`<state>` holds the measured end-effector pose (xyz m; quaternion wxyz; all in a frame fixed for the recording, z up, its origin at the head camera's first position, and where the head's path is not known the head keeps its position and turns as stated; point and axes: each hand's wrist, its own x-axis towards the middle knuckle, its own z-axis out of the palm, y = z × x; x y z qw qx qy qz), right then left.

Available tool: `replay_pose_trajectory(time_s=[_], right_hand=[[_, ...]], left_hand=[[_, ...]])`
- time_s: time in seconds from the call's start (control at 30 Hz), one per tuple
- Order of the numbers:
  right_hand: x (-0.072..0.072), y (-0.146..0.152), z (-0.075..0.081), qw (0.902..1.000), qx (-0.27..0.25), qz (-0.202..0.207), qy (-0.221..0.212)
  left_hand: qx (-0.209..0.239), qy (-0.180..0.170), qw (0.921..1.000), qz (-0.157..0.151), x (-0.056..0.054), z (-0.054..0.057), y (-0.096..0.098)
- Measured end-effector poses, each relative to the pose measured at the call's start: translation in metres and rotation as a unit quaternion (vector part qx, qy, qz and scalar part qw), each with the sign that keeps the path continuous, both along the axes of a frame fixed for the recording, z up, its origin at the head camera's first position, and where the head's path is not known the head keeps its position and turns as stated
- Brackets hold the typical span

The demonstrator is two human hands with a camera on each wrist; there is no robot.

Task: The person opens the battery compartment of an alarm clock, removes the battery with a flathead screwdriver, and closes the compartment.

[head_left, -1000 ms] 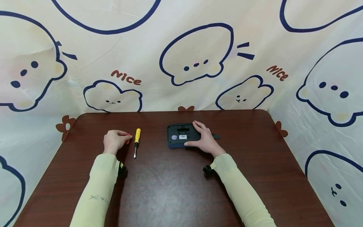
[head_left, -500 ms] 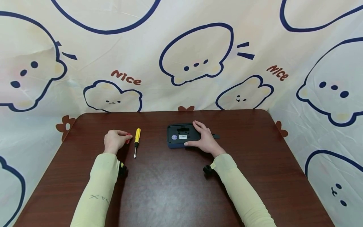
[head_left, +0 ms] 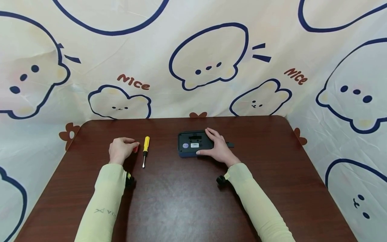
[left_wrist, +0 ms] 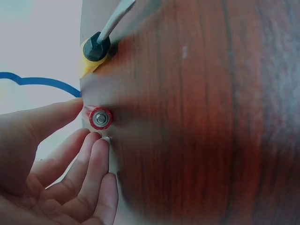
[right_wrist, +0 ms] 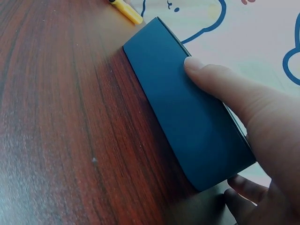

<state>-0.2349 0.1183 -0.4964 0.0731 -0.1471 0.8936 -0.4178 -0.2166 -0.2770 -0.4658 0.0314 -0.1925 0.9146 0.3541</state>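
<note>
My left hand (head_left: 119, 150) is at the left of the table, thumb on one side of a red battery (left_wrist: 100, 118) and fingertips on the other. The battery's metal end faces the left wrist camera; the fingers partly hide it in the head view. My right hand (head_left: 220, 150) grips the right part of a dark blue box-shaped device (head_left: 188, 154), with the thumb on its near side and fingers at its far edge. Its black underside faces up, showing a dark recess (head_left: 195, 138), a white barcode label (head_left: 195, 145) and a round sticker (head_left: 185, 146).
A yellow-handled screwdriver (head_left: 146, 144) lies just right of the left hand, tip towards me. A small flat black piece (head_left: 230, 145) sticks out beyond the right hand. The brown table (head_left: 175, 198) meets a patterned cloth (head_left: 169, 101) at the back and sides.
My left hand has shifted slightly left, and the red battery with it. The right hand and the device have not visibly moved. The head view has tilted a little.
</note>
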Motion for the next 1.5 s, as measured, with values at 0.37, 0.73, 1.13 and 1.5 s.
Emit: replay_pose_trajectory(time_s=[0.37,0.73,1.13,1.5], right_hand=[[0.0,-0.001,0.002,1.0,-0.001,-0.002,0.001],[0.0,-0.001,0.0,1.0,0.0,-0.005,-0.004],[0.001,-0.001,0.001,1.0,0.003,-0.007,-0.002],[0.001,-0.001,0.0,1.0,-0.003,-0.009,-0.004]], left_hand=[[0.014,0.023,0.9995,0.016,0.0,0.003,-0.004],[0.024,0.058,0.9979,0.017,0.0,0.007,0.001],[0.047,0.1,0.9939,-0.004,0.0,0.016,0.013],[0.071,0.118,0.9899,-0.033,0.0,0.021,0.027]])
